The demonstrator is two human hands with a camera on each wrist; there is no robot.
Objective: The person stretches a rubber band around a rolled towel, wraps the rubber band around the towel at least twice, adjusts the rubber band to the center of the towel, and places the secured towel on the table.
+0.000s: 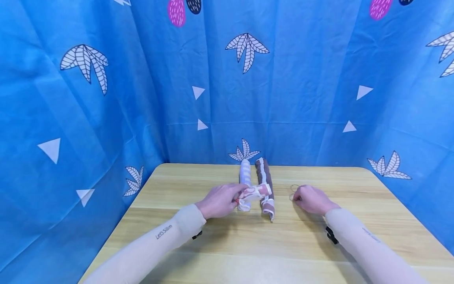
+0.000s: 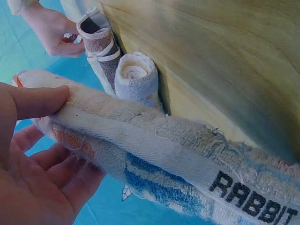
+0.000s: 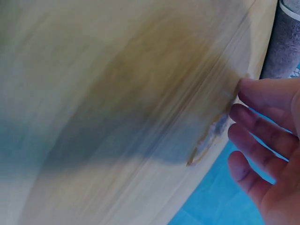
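My left hand (image 1: 220, 200) grips a rolled towel (image 2: 164, 145) near one end, thumb on top and fingers beneath. The roll is pale terry with pink and blue patches, and a white band lettered RABBIT runs along it. It is held over two other rolled towels: a white and lavender roll (image 1: 245, 173) and a brown roll (image 1: 264, 177) with white trim. To the right, my right hand (image 1: 312, 199) is low at the table, thumb and fingertip pinching at thin rubber bands (image 3: 201, 147) that lie on the wood.
The light wooden table (image 1: 198, 236) has rounded far corners. Blue curtains (image 1: 298, 79) with white leaf and triangle prints hang behind it and along its sides. The two standing-by rolls lie side by side near the table's far edge.
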